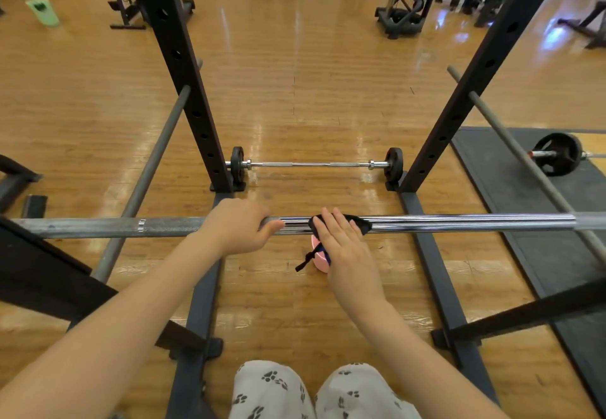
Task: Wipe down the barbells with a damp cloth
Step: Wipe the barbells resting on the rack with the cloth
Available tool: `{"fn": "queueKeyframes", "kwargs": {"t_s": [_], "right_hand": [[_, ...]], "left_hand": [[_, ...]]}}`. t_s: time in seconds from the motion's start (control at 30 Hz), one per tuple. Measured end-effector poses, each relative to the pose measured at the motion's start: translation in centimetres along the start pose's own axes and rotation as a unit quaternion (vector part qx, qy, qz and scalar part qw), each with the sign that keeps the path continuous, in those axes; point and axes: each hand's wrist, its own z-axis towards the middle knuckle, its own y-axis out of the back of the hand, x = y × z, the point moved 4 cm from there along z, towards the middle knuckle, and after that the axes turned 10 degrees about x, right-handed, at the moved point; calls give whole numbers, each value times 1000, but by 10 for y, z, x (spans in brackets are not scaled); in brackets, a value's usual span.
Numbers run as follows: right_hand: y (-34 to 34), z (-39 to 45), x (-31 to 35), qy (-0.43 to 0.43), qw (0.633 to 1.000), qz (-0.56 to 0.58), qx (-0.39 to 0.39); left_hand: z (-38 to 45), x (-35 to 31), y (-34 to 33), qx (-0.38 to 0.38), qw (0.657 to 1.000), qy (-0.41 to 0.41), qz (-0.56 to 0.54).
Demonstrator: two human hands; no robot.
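A long steel barbell (459, 222) lies across the rack at waist height, running left to right in front of me. My left hand (237, 228) grips it near the middle, fingers curled over the top. Just to its right, my right hand (341, 243) presses a black cloth (360, 223) flat on the bar with straight fingers; a strand of the cloth hangs below. A pink object (319, 262) shows under my right hand, mostly hidden. A shorter barbell (314, 165) with small black plates lies on the floor between the rack uprights.
Two black rack uprights (183, 74) (475, 74) stand ahead, with grey safety bars (147, 176) (524, 156) slanting toward me. A third barbell with a plate (557, 154) lies on a dark mat at the right. Gym machines line the far floor; a green object (42, 11) stands far left.
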Motion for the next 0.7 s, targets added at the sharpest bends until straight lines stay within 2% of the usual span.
{"fn": "queueKeyframes", "kwargs": {"t_s": [0.13, 0.27, 0.3, 0.37, 0.4, 0.5, 0.53, 0.6, 0.7], "right_hand": [[3, 1, -1, -5, 1000, 2, 3], [6, 0, -3, -29, 999, 5, -16], [6, 0, -3, -31, 999, 1, -22], [4, 1, -1, -32, 999, -13, -29], [2, 4, 4, -29, 999, -19, -32], [-8, 11, 32, 33, 999, -21, -26], [-11, 12, 39, 54, 998, -24, -22], [-10, 9, 37, 76, 996, -31, -19], [-3, -2, 6, 15, 998, -42, -34]], "left_hand": [[5, 1, 0, 30, 999, -19, -28], [10, 3, 2, 150, 973, -18, -176], [9, 2, 5, 158, 969, -14, -191], [3, 0, 9, 123, 980, -2, -158], [-1, -2, 9, 78, 988, 7, -131], [-24, -13, -1, -125, 989, 41, -66], [-33, -20, -8, -166, 983, 56, -63], [-45, -33, -26, -194, 975, 79, -68], [-49, -43, -39, -179, 976, 98, -73]]}}
